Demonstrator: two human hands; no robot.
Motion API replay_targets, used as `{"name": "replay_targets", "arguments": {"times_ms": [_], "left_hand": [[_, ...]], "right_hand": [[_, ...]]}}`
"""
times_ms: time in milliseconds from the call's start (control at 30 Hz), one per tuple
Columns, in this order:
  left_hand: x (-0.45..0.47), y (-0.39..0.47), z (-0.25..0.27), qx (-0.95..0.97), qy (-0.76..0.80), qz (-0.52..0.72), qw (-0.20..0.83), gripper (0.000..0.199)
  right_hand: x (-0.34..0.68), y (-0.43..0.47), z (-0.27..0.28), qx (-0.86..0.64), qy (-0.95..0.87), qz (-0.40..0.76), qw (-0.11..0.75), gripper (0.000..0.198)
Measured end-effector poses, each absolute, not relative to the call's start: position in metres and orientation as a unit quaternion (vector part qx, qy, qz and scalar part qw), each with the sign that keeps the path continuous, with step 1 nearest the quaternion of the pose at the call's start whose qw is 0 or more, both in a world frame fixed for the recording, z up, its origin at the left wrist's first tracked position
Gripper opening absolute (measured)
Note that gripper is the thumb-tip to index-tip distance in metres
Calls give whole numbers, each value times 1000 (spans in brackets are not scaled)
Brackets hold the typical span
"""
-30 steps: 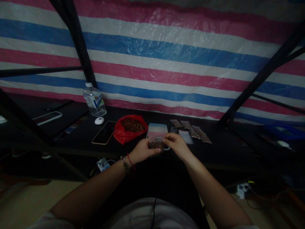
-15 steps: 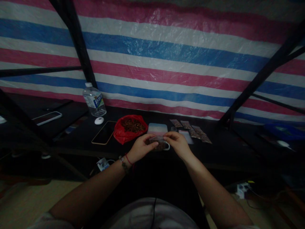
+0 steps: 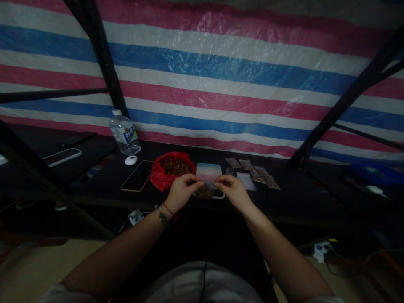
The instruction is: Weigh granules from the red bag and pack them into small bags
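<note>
Between my two hands is a small clear zip bag with brown bits in its lower part. My left hand pinches its top edge on the left, and my right hand pinches the top edge on the right. Behind and partly under the bag lies a pale flat device like a small scale, its near side mostly covered. To the left, a red plastic bag stands open around a heap of brown dried bits. Several filled zip bags lie to the right, beside flat unfilled zip bags.
A small clear cup stands behind my right hand. Leftward are a phone, a white oval case and a plastic bottle. Dark metal posts flank the black table, with a striped sheet behind.
My hands have shifted the bag slightly; its top edge now stretches straight between both pinches. My left fingers have moved from the bag's side up to the top edge.
</note>
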State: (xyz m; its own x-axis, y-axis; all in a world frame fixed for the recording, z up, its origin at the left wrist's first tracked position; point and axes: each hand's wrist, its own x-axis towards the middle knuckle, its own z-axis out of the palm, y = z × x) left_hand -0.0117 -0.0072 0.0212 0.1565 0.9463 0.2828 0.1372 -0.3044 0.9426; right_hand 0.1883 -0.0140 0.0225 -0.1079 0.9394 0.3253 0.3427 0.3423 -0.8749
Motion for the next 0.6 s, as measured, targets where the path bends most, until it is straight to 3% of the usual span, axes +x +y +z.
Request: {"name": "replay_targets", "arguments": {"times_ms": [600], "left_hand": [[-13, -5, 18, 690, 417, 460, 371, 23]], "right_hand": [[186, -16, 28, -482, -720, 227, 444, 9]]}}
